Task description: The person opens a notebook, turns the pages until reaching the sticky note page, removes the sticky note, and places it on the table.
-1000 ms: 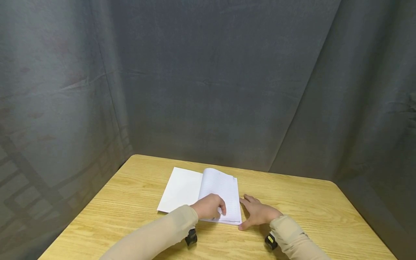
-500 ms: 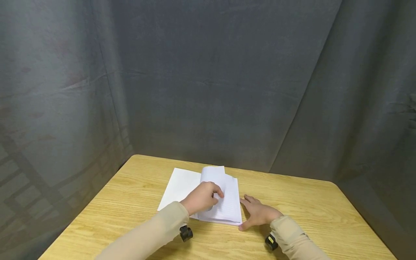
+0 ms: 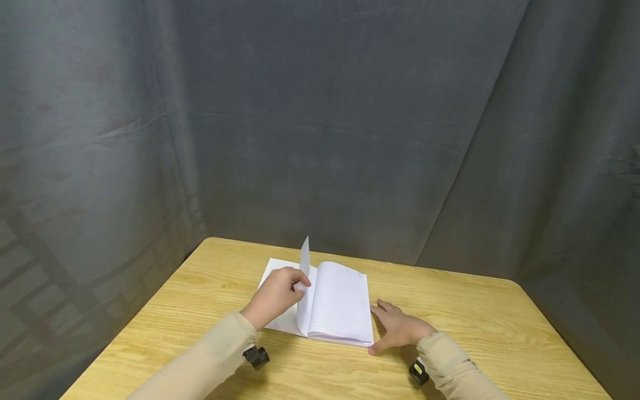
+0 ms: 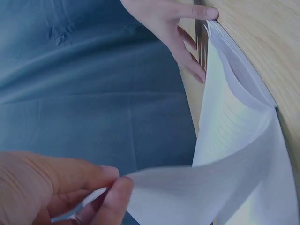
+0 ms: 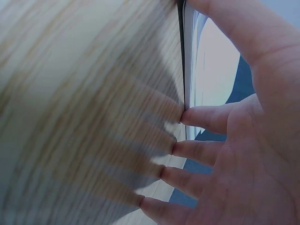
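One open notebook (image 3: 336, 303), one wooden table (image 3: 500, 333), two hands; apparently one page (image 3: 304, 256) lifted.

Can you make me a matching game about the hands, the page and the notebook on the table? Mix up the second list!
Things:
1. left hand
2. right hand
3. lifted page
4. notebook

States:
A. lies open on the wooden table
B. stands up on edge above the notebook
C. pinches a sheet of paper between thumb and fingers
D. rests on the table with straight fingers against the notebook's right edge

Right pairs: 1-C, 2-D, 3-B, 4-A
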The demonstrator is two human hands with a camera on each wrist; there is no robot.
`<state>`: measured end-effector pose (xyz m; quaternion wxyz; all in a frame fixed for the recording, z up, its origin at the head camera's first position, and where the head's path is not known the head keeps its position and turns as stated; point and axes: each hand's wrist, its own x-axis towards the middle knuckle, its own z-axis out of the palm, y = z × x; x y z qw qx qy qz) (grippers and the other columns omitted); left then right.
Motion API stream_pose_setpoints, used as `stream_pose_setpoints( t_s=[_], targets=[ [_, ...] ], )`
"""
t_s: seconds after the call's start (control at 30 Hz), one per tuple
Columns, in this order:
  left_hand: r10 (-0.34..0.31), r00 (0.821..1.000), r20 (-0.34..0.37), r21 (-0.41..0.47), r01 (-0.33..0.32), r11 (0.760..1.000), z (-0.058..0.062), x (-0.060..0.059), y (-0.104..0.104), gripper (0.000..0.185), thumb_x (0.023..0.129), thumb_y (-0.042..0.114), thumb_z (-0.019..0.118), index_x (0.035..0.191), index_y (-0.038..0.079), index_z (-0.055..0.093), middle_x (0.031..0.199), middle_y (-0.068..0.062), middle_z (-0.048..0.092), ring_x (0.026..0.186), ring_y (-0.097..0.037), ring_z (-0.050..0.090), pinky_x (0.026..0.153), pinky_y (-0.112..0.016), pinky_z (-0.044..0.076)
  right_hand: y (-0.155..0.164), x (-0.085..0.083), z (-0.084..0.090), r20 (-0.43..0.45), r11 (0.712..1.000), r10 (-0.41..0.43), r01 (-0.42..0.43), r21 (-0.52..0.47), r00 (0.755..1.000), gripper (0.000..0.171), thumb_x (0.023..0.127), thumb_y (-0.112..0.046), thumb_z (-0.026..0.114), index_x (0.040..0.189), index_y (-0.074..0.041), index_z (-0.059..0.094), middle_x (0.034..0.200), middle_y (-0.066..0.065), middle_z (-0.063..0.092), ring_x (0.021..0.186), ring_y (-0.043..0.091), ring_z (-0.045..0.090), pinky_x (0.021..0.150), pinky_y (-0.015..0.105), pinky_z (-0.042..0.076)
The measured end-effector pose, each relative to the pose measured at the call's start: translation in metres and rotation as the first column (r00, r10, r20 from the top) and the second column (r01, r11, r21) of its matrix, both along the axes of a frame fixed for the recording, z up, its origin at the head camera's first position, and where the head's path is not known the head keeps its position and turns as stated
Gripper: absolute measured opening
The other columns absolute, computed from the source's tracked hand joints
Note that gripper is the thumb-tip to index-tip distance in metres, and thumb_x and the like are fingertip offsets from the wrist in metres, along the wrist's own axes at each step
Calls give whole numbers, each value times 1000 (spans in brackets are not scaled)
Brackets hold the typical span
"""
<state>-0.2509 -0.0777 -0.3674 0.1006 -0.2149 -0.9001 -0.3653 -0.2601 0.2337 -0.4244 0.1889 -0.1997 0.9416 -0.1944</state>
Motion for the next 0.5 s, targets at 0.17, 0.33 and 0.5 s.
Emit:
stream_pose_setpoints(
  t_s=[0.17, 0.33, 0.5],
  targets=[
    [99, 994, 56, 16, -100, 995, -9, 1, -15, 15, 78, -6, 68, 83, 7, 70, 78, -1, 64, 67, -12, 50, 61, -26, 44, 0, 0, 1, 3, 1000, 2, -2, -5, 1000, 110, 71, -51, 81, 150, 2, 26, 156, 30, 13, 141, 52, 16, 105, 67, 27],
    [175, 979, 102, -5, -175, 985, -22, 0, -33, 13, 76, -4, 72, 85, 5, 71, 84, -4, 66, 76, -17, 54, 68, -31, 47, -1, 0, 1, 1, 1000, 9, -9, -7, 1000, 109, 71, -50, 81, 149, 3, 26, 155, 31, 13, 140, 53, 16, 105, 67, 28],
    [226, 965, 134, -31, -224, 974, -33, 0, -50, 13, 74, -2, 74, 85, 3, 70, 83, -5, 64, 79, -18, 54, 69, -32, 47, -1, 1, 3, -3, 1000, 18, -18, -8, 1000, 109, 71, -48, 81, 149, 4, 26, 155, 32, 13, 140, 53, 16, 104, 67, 28]
  ],
)
